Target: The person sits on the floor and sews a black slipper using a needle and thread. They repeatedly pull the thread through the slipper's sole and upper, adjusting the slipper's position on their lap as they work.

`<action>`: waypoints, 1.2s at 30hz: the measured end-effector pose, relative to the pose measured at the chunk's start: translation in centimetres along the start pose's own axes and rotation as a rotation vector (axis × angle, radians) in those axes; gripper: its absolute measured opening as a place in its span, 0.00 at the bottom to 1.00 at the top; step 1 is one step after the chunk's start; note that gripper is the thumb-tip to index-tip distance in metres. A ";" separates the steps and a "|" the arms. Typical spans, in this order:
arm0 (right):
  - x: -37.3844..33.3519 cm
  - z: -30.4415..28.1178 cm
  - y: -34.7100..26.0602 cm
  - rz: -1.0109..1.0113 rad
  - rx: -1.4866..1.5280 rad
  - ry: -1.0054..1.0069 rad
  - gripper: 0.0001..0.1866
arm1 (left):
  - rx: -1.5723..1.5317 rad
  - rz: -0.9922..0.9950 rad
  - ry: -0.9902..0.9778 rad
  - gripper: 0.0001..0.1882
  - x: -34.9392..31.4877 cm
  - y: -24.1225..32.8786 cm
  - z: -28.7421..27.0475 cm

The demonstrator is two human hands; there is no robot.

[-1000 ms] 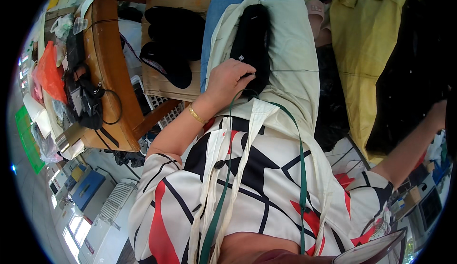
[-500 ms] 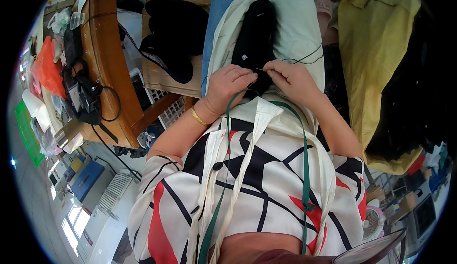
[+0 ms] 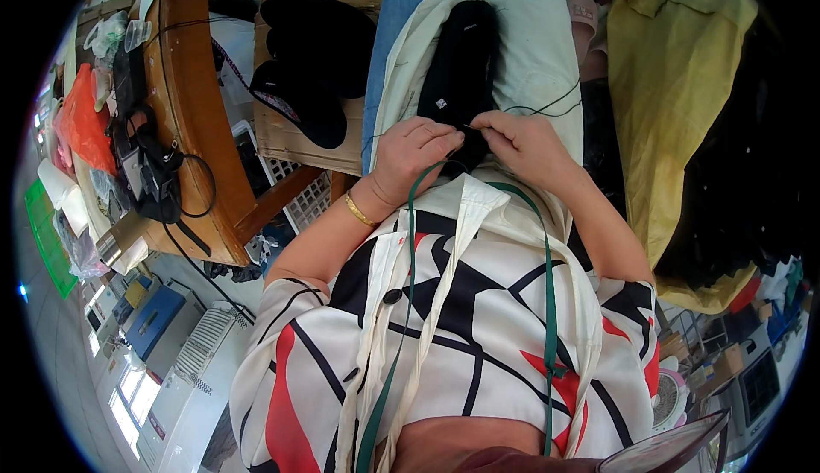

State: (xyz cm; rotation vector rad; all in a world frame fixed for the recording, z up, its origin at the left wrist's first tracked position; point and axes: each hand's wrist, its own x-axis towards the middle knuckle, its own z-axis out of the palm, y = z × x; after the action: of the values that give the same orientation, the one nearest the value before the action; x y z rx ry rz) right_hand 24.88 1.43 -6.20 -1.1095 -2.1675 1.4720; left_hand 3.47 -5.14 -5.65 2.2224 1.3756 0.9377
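Two hands meet at the near end of the black garment (image 3: 461,63), which lies lengthwise on the cream cloth (image 3: 538,55) over our lap. Our left hand (image 3: 414,157) pinches the garment's near edge with curled fingers; our right hand (image 3: 525,144), just beside it, pinches a dark thread (image 3: 555,106) that loops away across the cream cloth.
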 end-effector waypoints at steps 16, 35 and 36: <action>2.2 2.2 -1.1 0.094 -0.089 -0.039 0.11 | -0.104 -0.074 0.058 0.09 -0.7 0.3 -0.2; 6.0 -0.4 -2.4 -0.211 -0.383 -0.365 0.07 | 0.245 0.180 0.086 0.13 -0.8 1.5 -1.0; 5.8 -0.3 -2.9 -0.186 -0.422 -0.357 0.06 | 0.231 0.170 0.093 0.13 -0.9 1.3 -1.0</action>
State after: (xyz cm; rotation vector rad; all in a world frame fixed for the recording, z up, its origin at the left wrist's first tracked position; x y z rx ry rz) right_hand 20.03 5.37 -4.49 -0.7692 -2.8384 1.2372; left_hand 3.39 -6.54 -4.46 2.5305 1.4166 0.9942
